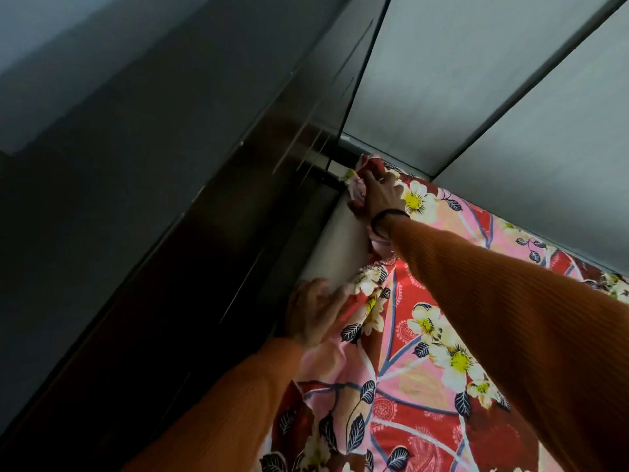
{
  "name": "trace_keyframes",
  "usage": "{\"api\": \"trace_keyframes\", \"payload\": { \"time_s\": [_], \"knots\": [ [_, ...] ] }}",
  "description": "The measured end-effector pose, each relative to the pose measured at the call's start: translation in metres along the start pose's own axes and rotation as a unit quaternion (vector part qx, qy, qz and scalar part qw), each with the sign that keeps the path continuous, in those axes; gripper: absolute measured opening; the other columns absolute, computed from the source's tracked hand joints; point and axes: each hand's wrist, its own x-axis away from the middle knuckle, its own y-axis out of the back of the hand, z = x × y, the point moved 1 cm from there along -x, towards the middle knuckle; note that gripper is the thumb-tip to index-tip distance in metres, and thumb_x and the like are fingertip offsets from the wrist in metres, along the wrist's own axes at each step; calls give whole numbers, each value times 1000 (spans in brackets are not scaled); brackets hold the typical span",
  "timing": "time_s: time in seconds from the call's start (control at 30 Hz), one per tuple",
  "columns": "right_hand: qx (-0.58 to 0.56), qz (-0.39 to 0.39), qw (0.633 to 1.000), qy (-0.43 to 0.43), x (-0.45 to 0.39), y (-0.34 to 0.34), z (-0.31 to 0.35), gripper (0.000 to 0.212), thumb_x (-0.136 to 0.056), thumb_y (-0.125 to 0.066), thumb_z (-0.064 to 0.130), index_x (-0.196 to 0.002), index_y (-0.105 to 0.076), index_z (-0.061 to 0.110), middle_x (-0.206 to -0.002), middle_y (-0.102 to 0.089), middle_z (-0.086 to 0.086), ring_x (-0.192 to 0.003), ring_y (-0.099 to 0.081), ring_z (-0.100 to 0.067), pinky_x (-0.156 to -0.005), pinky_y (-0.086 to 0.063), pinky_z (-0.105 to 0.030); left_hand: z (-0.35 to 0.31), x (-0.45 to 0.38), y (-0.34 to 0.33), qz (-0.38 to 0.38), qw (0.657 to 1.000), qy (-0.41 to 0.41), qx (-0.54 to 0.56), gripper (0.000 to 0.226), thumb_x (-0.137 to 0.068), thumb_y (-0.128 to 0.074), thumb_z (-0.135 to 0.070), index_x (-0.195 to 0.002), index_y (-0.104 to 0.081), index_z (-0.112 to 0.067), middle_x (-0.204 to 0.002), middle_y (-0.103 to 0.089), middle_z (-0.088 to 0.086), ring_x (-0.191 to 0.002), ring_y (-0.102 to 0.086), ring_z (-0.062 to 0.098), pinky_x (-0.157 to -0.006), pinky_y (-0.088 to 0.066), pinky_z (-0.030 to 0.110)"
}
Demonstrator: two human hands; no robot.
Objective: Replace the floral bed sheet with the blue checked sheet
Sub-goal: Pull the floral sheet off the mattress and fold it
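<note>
My right hand, near the centre of the frame, has its fingers curled round a bunched corner of the floral sheet, pulling it off the far corner of the white mattress where that corner meets the dark headboard and the grey wall. My left hand, lower and a little left of centre, is blurred; its fingers look fairly straight and lie on the sheet's edge along the mattress side, though I cannot tell for certain whether they pinch any cloth. The main risk, as I judge it, is that the corner stays wedged in the narrow gap between mattress and headboard: if I tug hard with one hand, the cloth could snag and tear, or slip out of my grip. My knuckles are also close to the dark frame and could scrape it. If the left hand presses down on the edge while the right pulls, I would be working against myself. The sheet spreads from the right hand's corner down across the lower right of the frame, under both orange sleeves, still covering most of the bed. The blue checked sheet is not in view.
</note>
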Motion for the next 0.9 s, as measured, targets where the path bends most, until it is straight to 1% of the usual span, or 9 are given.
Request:
{"api": "trace_keyframes", "payload": {
  "time_s": [0.1,0.23,0.37,0.5,0.6,0.63,0.7,0.83,0.9],
  "knots": [
    [50,29,998,19,-33,-4,6,68,-91,-71,28,-149,-38,37,-157,-21,-18,-137,-31,-47,-107,-40,-63,-30,-53,-2,44,999,21,-14,88,-80,-46,-82,-139,-53,-18,-135,-58,11,-124,-55,27,-103,-46,37],
    [85,51,995,29,-63,-17,1,62,-93,-66,22,-149,-41,28,-152,-30,-20,-134,-35,-47,-100,-44,-56,-47,-98,-9,98,994,22,-50,74,-80,-60,-76,-132,-50,-25,-135,-56,8,-122,-55,28,-100,-47,37],
    [93,-52,990,90,-74,-22,-5,38,-93,-59,3,-130,-55,-1,-126,-55,-25,-115,-59,-41,-91,-51,-42,-44,-103,-20,141,981,21,-130,67,-69,-63,-80,-111,-39,-34,-116,-46,4,-112,-51,27,-95,-46,40],
    [29,-133,987,85,-81,6,-21,23,-89,-61,3,-111,-68,-1,-111,-65,-26,-105,-64,-41,-85,-50,-39,-46,-100,-23,164,956,-28,-242,42,-72,-80,-47,-105,-59,-32,-112,-39,4,-109,-49,28,-92,-48,40],
    [-91,-205,974,16,-90,44,-38,24,-84,-59,7,-102,-75,6,-104,-70,-22,-99,-66,-38,-82,-50,-37,-43,-107,-21,168,954,-30,-245,20,-86,-68,-28,-106,-67,-28,-122,-45,13,-114,-54,36,-99,-49,38],
    [-130,-238,962,-29,-88,56,-46,25,-82,-57,10,-99,-76,7,-101,-72,-20,-98,-67,-37,-82,-52,-37,-44,-109,-20,161,962,-23,-220,8,-89,-63,-27,-96,-67,-29,-121,-50,15,-114,-55,37,-99,-49,36],
    [-212,-296,924,-120,-80,72,-64,26,-80,-57,16,-97,-74,6,-97,-75,-13,-95,-69,-31,-83,-52,-36,-45,-111,-16,148,972,-18,-180,17,-93,-59,-33,-77,-61,-28,-114,-62,15,-113,-57,33,-96,-49,31],
    [-344,-399,809,-260,-55,89,-100,26,-89,-57,20,-104,-67,2,-99,-67,-10,-102,-64,-29,-88,-41,-30,-45,-103,-9,150,971,-23,-186,14,-93,-65,-30,-99,-72,-19,-114,-64,12,-115,-58,25,-94,-46,26],
    [-369,-369,799,-298,-43,94,-108,26,-89,-59,23,-104,-70,4,-101,-71,-10,-99,-66,-26,-86,-44,-29,-39,-91,-10,141,972,-19,-187,25,-94,-63,-42,-101,-72,-20,-113,-62,11,-119,-55,24,-97,-42,26]
  ]
}}
